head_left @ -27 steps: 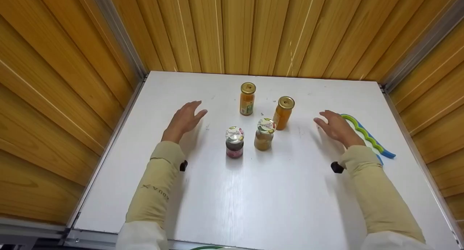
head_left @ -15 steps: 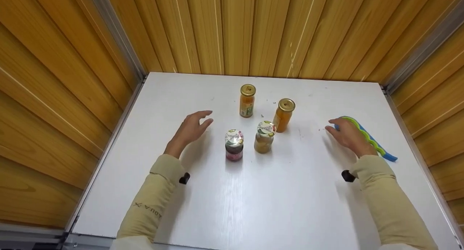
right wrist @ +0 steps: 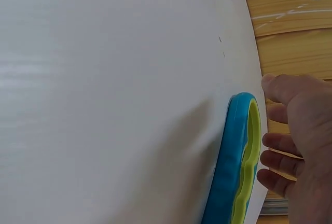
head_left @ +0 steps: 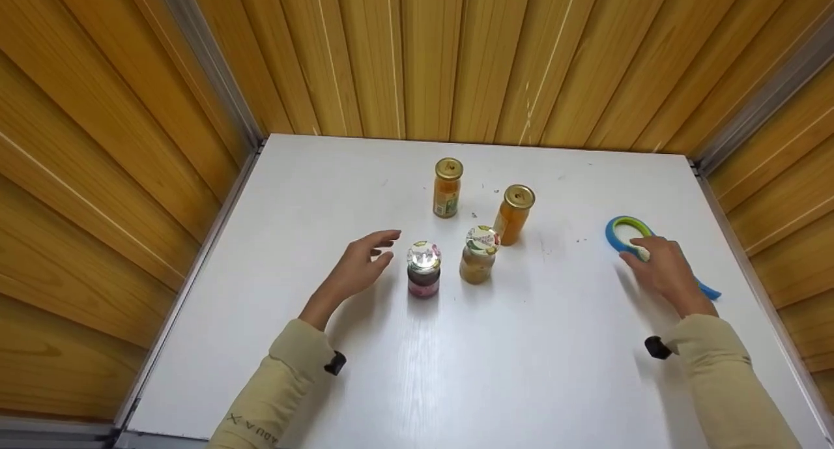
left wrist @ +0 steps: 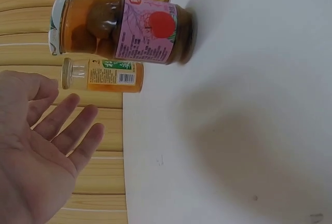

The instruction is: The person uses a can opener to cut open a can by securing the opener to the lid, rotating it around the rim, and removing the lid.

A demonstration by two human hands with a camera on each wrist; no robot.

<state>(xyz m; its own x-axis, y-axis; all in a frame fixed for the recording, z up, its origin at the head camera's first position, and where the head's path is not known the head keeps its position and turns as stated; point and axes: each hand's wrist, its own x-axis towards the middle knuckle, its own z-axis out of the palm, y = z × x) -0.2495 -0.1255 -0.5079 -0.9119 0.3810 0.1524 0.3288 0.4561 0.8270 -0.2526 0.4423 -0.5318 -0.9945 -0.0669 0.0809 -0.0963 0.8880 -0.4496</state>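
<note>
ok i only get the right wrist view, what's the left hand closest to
Observer: The left hand is nearest the pink-labelled jar, with a gap between them.
Operator: what else is standing out there
Observer: Three more jars, as the head view shows them: a pale jar with a patterned lid, a left orange jar and a right orange jar.
Operator: which one's farthest back
Observer: The left orange jar stands farthest back.

There are four jars point(head_left: 446, 198) point(head_left: 512, 224) point(head_left: 423, 283) point(head_left: 476, 270): two with gold lids point(head_left: 449, 169) point(head_left: 519, 196), far, and two with patterned lids point(head_left: 425, 257) point(head_left: 483, 240), near. On the right is one tool point(right wrist: 228, 162). There are two hands point(head_left: 357, 266) point(head_left: 666, 270) and also one table point(head_left: 469, 377).
</note>
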